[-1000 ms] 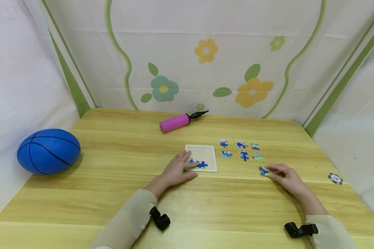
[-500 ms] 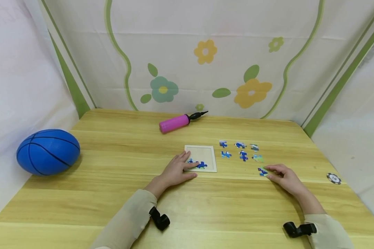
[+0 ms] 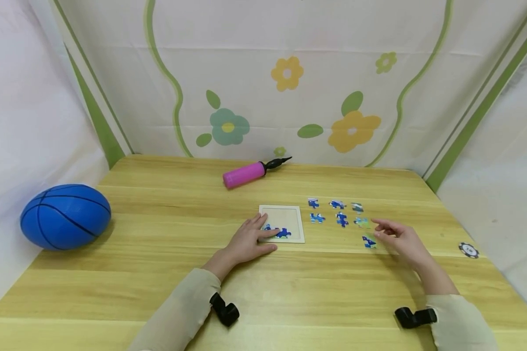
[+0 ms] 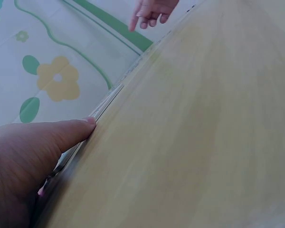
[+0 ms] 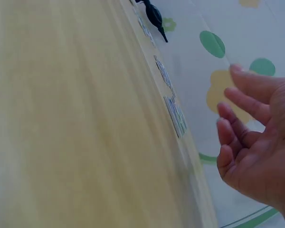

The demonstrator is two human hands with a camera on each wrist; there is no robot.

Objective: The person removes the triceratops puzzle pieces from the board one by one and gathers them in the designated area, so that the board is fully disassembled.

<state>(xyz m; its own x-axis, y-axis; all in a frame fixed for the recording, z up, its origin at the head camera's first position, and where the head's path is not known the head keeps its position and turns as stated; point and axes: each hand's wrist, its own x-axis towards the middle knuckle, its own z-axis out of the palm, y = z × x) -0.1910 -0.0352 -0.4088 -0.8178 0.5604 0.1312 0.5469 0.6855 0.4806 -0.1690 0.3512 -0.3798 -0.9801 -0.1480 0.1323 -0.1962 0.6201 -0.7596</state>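
Observation:
My left hand rests with spread fingers on the left side of a square puzzle tray. Blue jigsaw pieces lie inside along its lower edge, partly covered by the fingers. My right hand hovers over the table, right of the loose pieces. In the right wrist view its fingers are loosely bent, with nothing between them. Just left of its fingertips lie a blue corner jigsaw piece and, farther back, a light green and blue one.
Several more loose jigsaw pieces lie in two rows right of the tray. A pink hand pump lies at the back. A blue ball sits at the left, and a poker chip near the right edge. Fabric walls enclose the table.
My right hand has let go of the blue corner piece, risen and moved slightly away from me. That piece stays on the table. My left hand has kept its place on the tray.

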